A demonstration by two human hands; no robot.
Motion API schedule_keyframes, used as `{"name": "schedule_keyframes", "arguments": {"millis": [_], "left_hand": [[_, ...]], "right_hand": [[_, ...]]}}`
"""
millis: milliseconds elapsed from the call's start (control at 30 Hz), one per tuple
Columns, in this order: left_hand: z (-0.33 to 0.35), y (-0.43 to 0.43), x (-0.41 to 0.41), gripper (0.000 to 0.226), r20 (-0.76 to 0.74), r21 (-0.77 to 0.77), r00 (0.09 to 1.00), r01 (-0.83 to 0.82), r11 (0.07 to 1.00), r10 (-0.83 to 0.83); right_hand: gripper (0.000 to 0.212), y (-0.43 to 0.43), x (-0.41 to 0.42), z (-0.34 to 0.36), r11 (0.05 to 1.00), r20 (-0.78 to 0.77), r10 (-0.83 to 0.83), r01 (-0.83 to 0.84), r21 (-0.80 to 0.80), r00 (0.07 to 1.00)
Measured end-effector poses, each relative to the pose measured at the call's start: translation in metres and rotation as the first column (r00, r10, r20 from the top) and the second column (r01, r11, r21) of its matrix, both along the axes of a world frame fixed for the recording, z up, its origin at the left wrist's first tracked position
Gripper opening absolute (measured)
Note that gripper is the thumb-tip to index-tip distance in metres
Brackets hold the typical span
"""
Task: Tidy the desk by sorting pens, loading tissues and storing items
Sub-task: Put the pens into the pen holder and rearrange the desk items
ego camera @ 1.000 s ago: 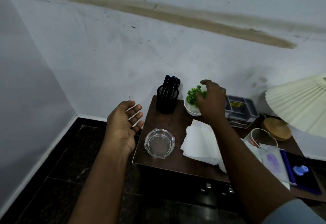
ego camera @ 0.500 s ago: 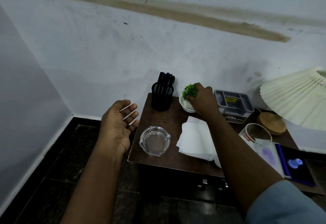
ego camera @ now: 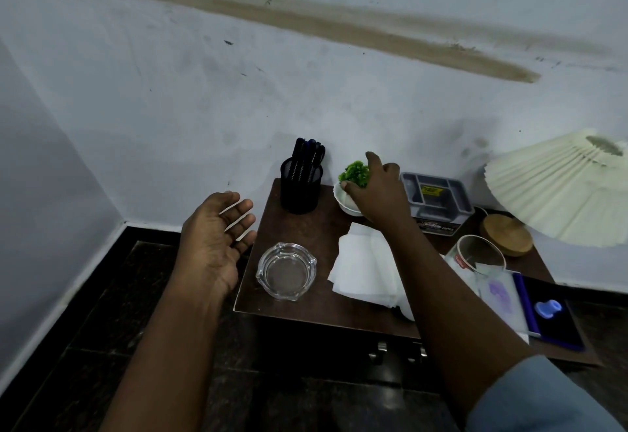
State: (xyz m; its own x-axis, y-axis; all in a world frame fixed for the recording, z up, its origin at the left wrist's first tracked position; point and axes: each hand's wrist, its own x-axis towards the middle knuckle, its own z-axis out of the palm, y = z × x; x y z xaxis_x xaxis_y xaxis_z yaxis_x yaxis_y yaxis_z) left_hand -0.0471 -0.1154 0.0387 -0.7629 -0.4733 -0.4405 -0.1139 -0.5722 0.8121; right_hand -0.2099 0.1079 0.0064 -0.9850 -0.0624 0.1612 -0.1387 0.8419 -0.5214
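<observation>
Near the front left of my brown table (ego camera: pixel 306 306) I see a clear glass ashtray (ego camera: pixel 286 271). Far at the back a small green plant (ego camera: pixel 355 172) sits in a white bowl (ego camera: pixel 345 201). On the right a cream pleated lampshade (ego camera: pixel 557 190) hangs over a round wooden lid (ego camera: pixel 506 234).

Single head view, above and close, facing down over desk (ego camera: pixel 306 299); toward wall (ego camera: pixel 238 91)

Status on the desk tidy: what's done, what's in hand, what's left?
Done: pens stand together in the black mesh holder. In hand: right hand is on the small potted plant; left hand hovers open beside the desk. Left: loose tissues lie unloaded, the glass jar sits open, its wooden lid beside it.
</observation>
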Motion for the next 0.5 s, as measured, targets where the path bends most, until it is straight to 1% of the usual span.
{"name": "schedule_keyframes", "arguments": {"millis": [100, 167, 200, 233, 300, 333, 400, 500], "left_hand": [[0.003, 0.006, -0.001, 0.014, -0.010, -0.006, 1.000, 0.006, 1.000, -0.007], [0.007, 0.013, -0.003, 0.016, -0.022, -0.005, 1.000, 0.020, 1.000, -0.020], [0.009, 0.018, -0.003, 0.018, -0.031, -0.001, 0.999, 0.037, 0.999, -0.037], [0.011, 0.024, -0.003, 0.019, -0.039, 0.002, 0.997, 0.059, 0.998, -0.059], [0.015, 0.036, -0.003, 0.019, -0.060, -0.027, 0.992, 0.114, 0.993, -0.115], [0.016, 0.041, -0.004, 0.018, -0.065, -0.080, 0.987, 0.143, 0.987, -0.148], [0.017, 0.051, -0.004, 0.010, -0.061, -0.231, 0.975, 0.196, 0.953, -0.216], [0.015, 0.060, -0.004, 0.007, -0.046, -0.397, 0.957, 0.246, 0.884, -0.287]], "right_hand": [[0.061, 0.004, 0.013, 0.010, 0.999, -0.090, -0.023, 0.019, -0.042, 0.996], [0.047, 0.012, 0.018, 0.017, 0.998, -0.171, -0.058, 0.055, -0.018, 0.984], [0.041, 0.020, 0.019, 0.021, 0.995, -0.194, -0.084, 0.094, 0.044, 0.977], [0.035, 0.029, 0.019, 0.024, 0.978, -0.197, -0.103, 0.135, 0.159, 0.975], [0.025, 0.044, 0.017, 0.027, 0.910, -0.134, -0.121, 0.164, 0.381, 0.984], [0.023, 0.049, 0.017, 0.027, 0.880, -0.083, -0.133, 0.156, 0.448, 0.988], [0.024, 0.051, 0.020, 0.023, 0.866, -0.023, -0.171, 0.161, 0.473, 0.985], [0.022, 0.045, 0.021, 0.016, 0.854, -0.107, -0.204, 0.230, 0.467, 0.973]]}}
